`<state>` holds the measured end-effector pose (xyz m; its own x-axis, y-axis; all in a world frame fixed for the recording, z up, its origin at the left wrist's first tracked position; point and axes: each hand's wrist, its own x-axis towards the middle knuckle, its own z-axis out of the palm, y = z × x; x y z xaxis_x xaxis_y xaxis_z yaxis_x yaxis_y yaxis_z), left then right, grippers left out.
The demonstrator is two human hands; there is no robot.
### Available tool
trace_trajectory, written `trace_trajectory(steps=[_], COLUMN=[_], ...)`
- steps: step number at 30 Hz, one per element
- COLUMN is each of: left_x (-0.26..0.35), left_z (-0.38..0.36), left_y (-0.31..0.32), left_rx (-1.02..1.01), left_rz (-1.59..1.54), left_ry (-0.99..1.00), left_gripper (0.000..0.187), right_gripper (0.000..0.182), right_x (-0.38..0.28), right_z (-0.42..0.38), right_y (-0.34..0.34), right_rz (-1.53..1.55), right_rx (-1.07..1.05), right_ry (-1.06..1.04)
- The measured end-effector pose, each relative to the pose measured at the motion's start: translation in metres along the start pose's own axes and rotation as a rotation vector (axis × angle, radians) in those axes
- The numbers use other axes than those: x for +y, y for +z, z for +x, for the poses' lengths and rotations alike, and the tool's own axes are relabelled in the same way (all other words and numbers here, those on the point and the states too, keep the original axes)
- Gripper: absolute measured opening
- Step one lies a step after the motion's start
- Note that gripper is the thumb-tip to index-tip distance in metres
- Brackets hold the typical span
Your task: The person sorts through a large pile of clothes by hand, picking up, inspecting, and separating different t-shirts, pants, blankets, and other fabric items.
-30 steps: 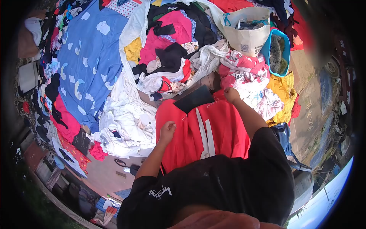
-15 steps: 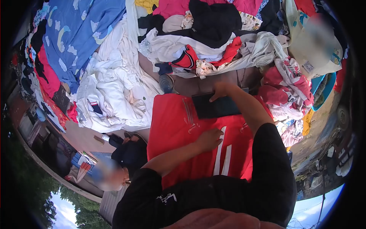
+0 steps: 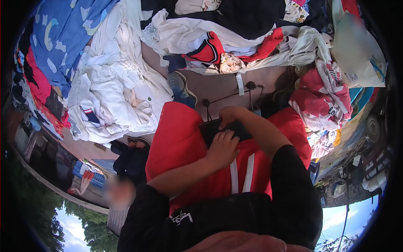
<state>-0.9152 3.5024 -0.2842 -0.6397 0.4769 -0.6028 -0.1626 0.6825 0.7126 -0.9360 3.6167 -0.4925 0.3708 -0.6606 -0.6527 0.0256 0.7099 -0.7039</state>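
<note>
A dark, flat tablet-like device (image 3: pixel 241 131) lies over my lap, above my red trousers with white stripes (image 3: pixel 180 138). My right hand (image 3: pixel 235 116) is closed on its far edge, thumb over the top face. On the near side, my left hand (image 3: pixel 223 147) rests with its fingers extended onto the dark face. Both hands cover part of the device, and what its face shows cannot be made out.
White clothes (image 3: pixel 113 92) are heaped at left beside a blue patterned cloth (image 3: pixel 63 38). More garments (image 3: pixel 252 46) lie ahead, and a red-and-white bundle (image 3: pixel 319 96) at right. My shoe (image 3: pixel 181 87) and a dark cord (image 3: pixel 226 99) are in front. Another person (image 3: pixel 126 161) sits at left.
The device has come nearer my body and tilted, with my right hand on it. My left hand has moved up from my trousers onto the device. The view has shifted slightly.
</note>
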Motion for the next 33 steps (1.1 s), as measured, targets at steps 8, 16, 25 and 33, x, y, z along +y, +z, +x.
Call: trace_trajectory(steps=[8,16,25,33], left_x=[-0.045,0.008,0.012,0.009], left_z=[-0.09,-0.131,-0.137,-0.134], left_y=[0.113,0.092,-0.022,-0.048], left_rx=[-1.649,-1.731,-1.194,-0.772], left_rz=[-0.069,-0.348,-0.561,-0.58], left_ry=[0.032,0.141,0.407,0.257], left_gripper=[0.055,0.045,0.028,0.03], right_gripper=[0.053,0.049,0.057,0.051], right_x=[-0.011,-0.021,-0.016,-0.043], right_z=[-0.093,-0.081,0.004,0.053], right_y=[-0.108,-0.11,0.006,0.051], right_rz=[0.117,0.244,0.115,0.114], right_rx=[0.396,0.296,0.152,-0.149], right_ry=[0.195,0.208,0.21,0.193])
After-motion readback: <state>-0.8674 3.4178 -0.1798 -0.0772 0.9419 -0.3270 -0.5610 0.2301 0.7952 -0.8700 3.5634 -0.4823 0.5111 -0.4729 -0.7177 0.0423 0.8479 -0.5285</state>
